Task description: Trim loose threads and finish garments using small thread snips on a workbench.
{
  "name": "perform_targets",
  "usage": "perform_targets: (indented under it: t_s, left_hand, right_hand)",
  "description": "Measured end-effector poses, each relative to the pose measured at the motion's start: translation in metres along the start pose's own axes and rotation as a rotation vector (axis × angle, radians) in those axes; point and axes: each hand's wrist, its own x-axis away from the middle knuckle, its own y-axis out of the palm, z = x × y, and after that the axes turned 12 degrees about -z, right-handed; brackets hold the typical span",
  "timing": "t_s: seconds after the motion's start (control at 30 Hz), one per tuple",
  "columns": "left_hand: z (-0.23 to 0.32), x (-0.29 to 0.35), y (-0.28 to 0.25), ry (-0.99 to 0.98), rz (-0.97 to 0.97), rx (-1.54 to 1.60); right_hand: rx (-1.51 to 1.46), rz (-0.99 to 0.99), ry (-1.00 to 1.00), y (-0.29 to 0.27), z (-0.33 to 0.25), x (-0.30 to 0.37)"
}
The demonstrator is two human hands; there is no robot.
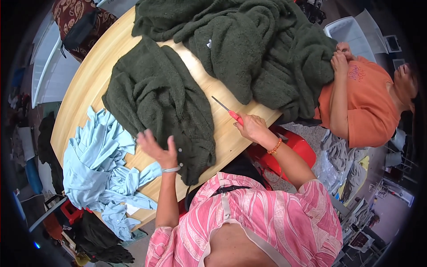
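Observation:
My right hand (253, 127) is closed round the red handle of a pair of scissors (235, 116), whose thin dark blades point away to the upper left, just above the wooden table. My left hand (159, 150) is open with the fingers spread, at the near left edge of a dark green knitted cardigan (160, 95). Small pale buttons show on the cardigan close to that hand. Whether the palm touches the knit, I cannot tell. The cardigan lies crumpled on the table in front of me.
A heap of light blue garments (95, 162) covers the left side of the round wooden table (84, 82). More dark green knitwear (240, 49) is piled at the far side. On the right a person in an orange shirt (369, 104) handles it. A red stool (296, 149) stands below the table edge.

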Motion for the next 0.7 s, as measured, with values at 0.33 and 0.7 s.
perform_targets:
  t_s: [0.33, 0.7]
  left_hand:
    - [0.056, -0.023, 0.047, -0.492, -0.337, 0.963]
    - [0.289, -0.187, 0.004, -0.56, -0.718, 1.972]
  right_hand:
    - [-0.048, -0.336, -0.456, -0.005, -0.018, 0.005]
    - [-0.873, 0.468, -0.125, -0.128, 0.069, 0.092]
